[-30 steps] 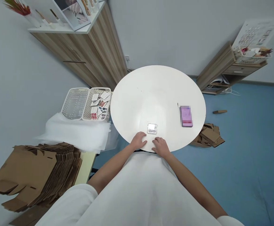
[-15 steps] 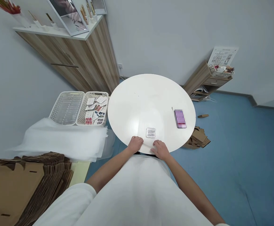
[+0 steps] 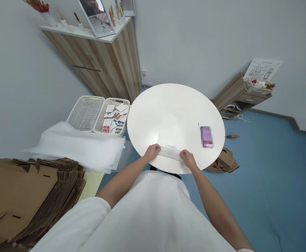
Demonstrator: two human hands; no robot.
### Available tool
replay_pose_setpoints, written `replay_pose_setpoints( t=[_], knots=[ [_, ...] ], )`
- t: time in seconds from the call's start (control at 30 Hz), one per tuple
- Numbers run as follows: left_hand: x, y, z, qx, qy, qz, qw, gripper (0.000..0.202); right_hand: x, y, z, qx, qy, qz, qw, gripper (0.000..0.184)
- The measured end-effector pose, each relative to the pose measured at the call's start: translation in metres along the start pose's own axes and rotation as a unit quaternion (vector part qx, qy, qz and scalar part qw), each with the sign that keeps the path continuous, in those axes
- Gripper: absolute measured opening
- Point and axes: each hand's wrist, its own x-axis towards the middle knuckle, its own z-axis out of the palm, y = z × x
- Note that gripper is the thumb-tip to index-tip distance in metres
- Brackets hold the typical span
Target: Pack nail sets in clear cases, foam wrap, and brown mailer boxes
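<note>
A thin white foam sheet [image 3: 170,153] lies as a narrow folded band near the front edge of the worktop [image 3: 176,108], running left to right; the left hand [image 3: 153,152] grips one end, the right hand [image 3: 188,159] the other; a small clear case [image 3: 171,146] shows at the band's far edge, mostly covered.
</note>
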Motion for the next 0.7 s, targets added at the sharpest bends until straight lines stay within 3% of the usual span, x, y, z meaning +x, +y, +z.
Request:
replay_pose_setpoints(
  t=[0.2,0.33,0.43,0.5,0.6,0.7],
  knots=[
    [0.017,0.001,0.009,0.092,0.018,-0.063,0.994,0.016,0.015,0.008,0.009,-0.044,0.020,0.028,0.998,0.020],
    [0.018,0.002,0.016,0.143,0.026,-0.049,0.988,0.017,0.016,0.008,0.017,-0.122,0.037,0.023,0.992,0.019],
    [0.017,0.006,0.019,0.178,0.050,0.015,0.983,0.021,0.018,0.004,0.020,-0.183,0.078,-0.048,0.979,0.031],
    [0.019,0.011,0.019,0.171,0.043,0.076,0.981,0.030,0.019,0.001,0.020,-0.196,0.058,-0.136,0.969,0.035],
    [0.022,0.017,0.017,0.145,-0.032,0.151,0.977,0.034,0.021,-0.002,0.018,-0.183,-0.019,-0.244,0.952,0.033],
    [0.023,0.019,0.014,0.119,-0.086,0.179,0.973,0.033,0.020,-0.003,0.016,-0.166,-0.046,-0.263,0.949,0.026]
  ],
)
